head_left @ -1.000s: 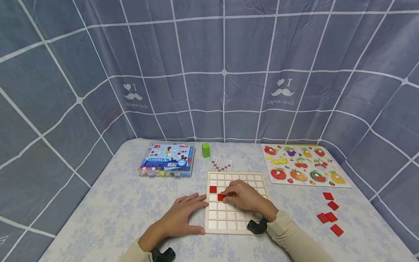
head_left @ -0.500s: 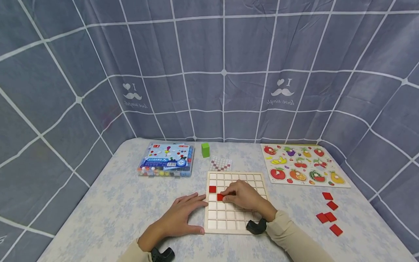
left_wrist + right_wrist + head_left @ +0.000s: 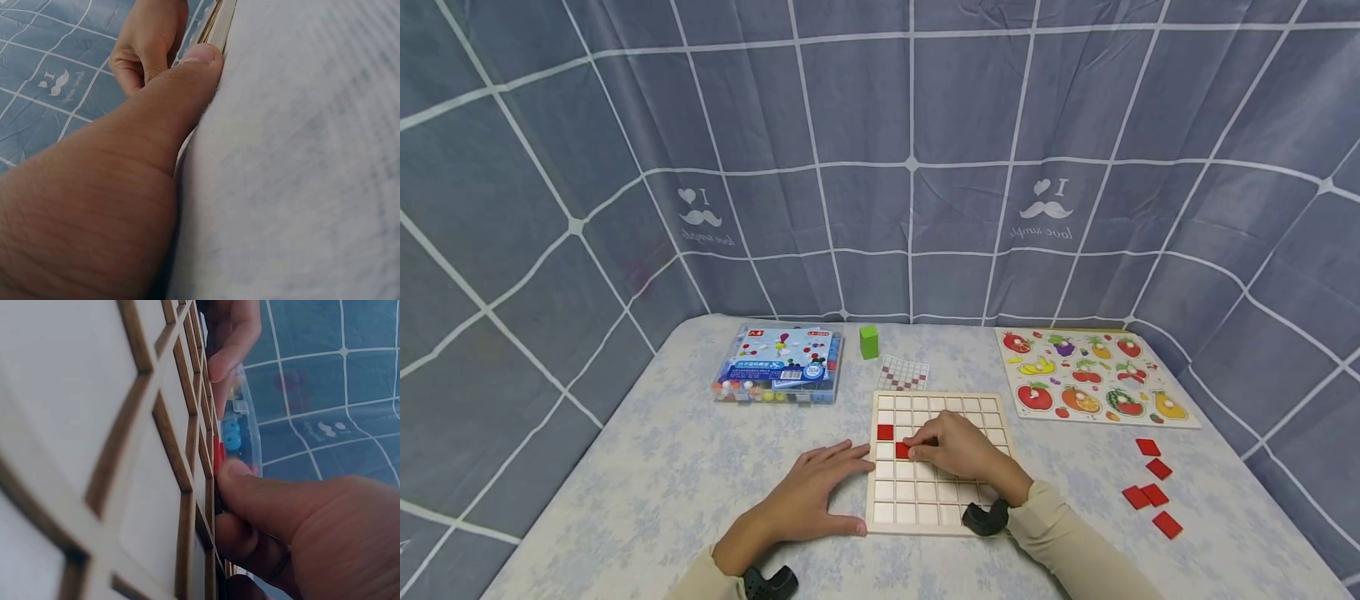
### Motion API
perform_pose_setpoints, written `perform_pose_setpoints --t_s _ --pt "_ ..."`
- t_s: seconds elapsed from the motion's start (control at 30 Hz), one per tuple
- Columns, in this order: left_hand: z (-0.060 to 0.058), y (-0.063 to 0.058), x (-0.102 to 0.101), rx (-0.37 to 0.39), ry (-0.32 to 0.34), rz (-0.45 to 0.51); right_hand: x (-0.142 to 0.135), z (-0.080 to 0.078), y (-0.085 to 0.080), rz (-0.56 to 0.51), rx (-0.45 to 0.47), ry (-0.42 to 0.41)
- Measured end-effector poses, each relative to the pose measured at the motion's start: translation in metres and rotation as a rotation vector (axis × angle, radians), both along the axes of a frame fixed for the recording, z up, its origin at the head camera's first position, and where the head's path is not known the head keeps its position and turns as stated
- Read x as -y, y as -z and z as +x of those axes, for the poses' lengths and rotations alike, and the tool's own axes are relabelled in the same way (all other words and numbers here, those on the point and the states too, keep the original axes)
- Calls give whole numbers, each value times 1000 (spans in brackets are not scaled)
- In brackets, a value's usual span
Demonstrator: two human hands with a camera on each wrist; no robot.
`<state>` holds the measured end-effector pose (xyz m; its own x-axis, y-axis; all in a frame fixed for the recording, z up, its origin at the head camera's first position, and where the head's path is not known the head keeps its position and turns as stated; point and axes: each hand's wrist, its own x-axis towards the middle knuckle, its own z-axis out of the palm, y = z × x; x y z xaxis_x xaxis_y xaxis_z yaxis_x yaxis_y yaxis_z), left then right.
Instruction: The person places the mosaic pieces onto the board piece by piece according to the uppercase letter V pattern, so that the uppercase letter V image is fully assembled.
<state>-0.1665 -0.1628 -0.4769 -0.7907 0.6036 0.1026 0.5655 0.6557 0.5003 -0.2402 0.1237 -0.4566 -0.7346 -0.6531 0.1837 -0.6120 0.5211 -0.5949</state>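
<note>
A wooden grid board [image 3: 872,497] lies on the table, with one red square tile [image 3: 885,432] in a cell of its leftmost column. My right hand [image 3: 958,450] reaches over the board and pinches a second red tile [image 3: 902,451] at a cell one column right and one row nearer. In the right wrist view the thumb tip is against this red tile [image 3: 218,453], while the other fingers curl below. My left hand [image 3: 816,492] rests by the board's left side, fingers spread, with fingertips and thumb [image 3: 200,56] at the frame.
Several loose red tiles [image 3: 1157,496] lie at the right. Behind the board is a printed grid card [image 3: 904,373], with a green block [image 3: 868,342] further back. A plastic case [image 3: 778,367] stands back left; a fruit puzzle board [image 3: 1097,379] lies back right, before a blue curtain [image 3: 880,208].
Both hands keep their places on and beside the board, and the tiles stay where they were. The head view shifts slightly.
</note>
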Motion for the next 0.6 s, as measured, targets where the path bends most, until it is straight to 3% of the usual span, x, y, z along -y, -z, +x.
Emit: perform_pose_setpoints --t_s 0.27,0.47,0.6 --pt "0 0 0 14 1 -15 0 0 2 -3 17 6" --pt "0 0 -1 4 -6 -15 -2 -2 2 -3 -41 -46" --pt "0 -1 0 6 -7 -14 -5 -3 -2 3 -21 -93"
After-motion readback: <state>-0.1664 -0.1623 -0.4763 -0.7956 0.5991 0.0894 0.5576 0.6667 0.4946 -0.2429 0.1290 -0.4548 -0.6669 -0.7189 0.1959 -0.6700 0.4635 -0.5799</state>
